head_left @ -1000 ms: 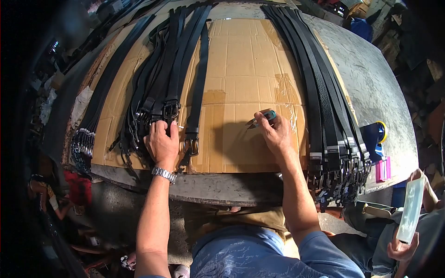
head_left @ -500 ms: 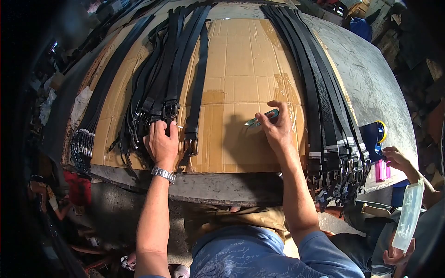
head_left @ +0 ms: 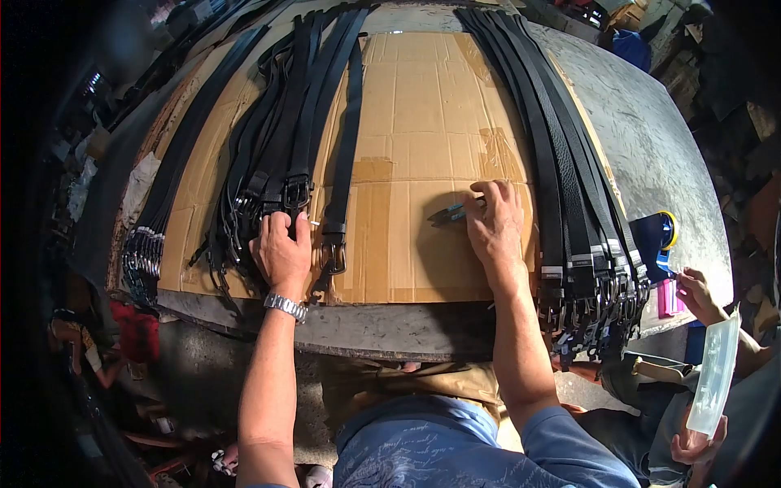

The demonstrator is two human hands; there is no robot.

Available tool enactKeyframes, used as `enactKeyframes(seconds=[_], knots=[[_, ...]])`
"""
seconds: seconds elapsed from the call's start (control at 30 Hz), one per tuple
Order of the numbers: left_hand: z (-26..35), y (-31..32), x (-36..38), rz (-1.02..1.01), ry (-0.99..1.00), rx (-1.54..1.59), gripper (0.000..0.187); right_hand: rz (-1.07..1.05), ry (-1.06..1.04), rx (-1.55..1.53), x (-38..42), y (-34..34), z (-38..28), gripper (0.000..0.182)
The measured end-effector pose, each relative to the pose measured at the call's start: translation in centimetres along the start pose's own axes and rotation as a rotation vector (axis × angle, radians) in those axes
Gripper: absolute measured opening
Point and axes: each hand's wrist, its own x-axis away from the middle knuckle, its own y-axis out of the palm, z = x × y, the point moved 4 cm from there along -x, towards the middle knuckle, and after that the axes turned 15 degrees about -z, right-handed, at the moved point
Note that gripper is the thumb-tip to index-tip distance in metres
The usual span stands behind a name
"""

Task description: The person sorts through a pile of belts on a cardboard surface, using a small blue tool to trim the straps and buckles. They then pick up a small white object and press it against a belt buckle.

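Note:
My left hand (head_left: pixel 281 254) is closed, with fingers curled at the buckle end of a pile of black belts (head_left: pixel 305 106); its grip is partly hidden, but it appears to be on a belt. A small white bit shows by the thumb tip. Just right of that hand lies a single black belt (head_left: pixel 346 154) with a dark metal buckle (head_left: pixel 333 256). My right hand (head_left: pixel 496 228) holds small thread snips (head_left: pixel 447 215) with green handles over the bare cardboard, blades pointing left. The fingers cover most of the handles.
Cardboard (head_left: pixel 407 154) covers the table. Another row of buckled belts (head_left: pixel 191 146) lies at left, and a thick stack of labelled belts (head_left: pixel 561 146) at right. Beyond are a blue tape dispenser (head_left: pixel 651 244) and a pink box (head_left: pixel 669 298). At lower right, another person holds a translucent plastic case (head_left: pixel 714 374).
My right hand has turned palm down, its fingers closing over the snips, which now show less. My left hand has hardly moved. The other person's hand at right has shifted slightly.

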Motion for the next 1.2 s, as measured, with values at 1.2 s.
enactKeyframes(seconds=[1.2], knots=[[0.2, 0.0, 0.0, 0.013, 0.002, -0.027, 0.033, 0.049, -0.008, -0.049, -0.4, -1.4, 1.4, 0.013]])
